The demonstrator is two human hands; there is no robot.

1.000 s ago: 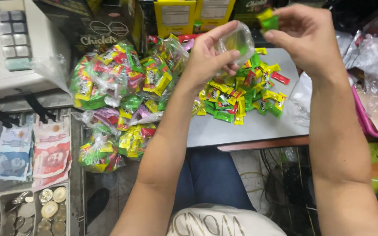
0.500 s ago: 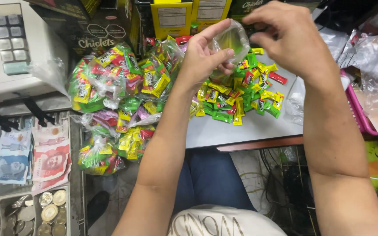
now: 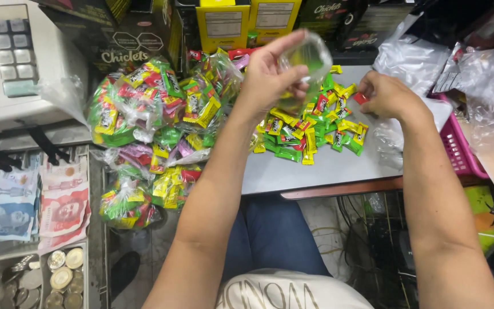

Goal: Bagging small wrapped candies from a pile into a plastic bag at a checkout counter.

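Observation:
My left hand [image 3: 270,80] is raised above the grey counter [image 3: 338,169] and holds a small clear plastic bag [image 3: 310,57] by its mouth. My right hand [image 3: 387,94] is low on the counter at the right edge of a loose pile of small wrapped candies [image 3: 310,134], green, yellow and red. Its fingertips pinch a red candy [image 3: 361,98] from that pile.
Several filled clear bags of the same candies [image 3: 155,131] are heaped at the left. A cash register [image 3: 12,63] and an open drawer with banknotes [image 3: 35,206] and coins [image 3: 58,277] lie further left. Yellow and black boxes [image 3: 241,23] stand behind, and crumpled plastic bags [image 3: 475,74] and a pink basket [image 3: 458,151] at the right.
My right hand has dropped from the bag's mouth down to the candy pile on the counter. The left hand keeps the bag raised in about the same place.

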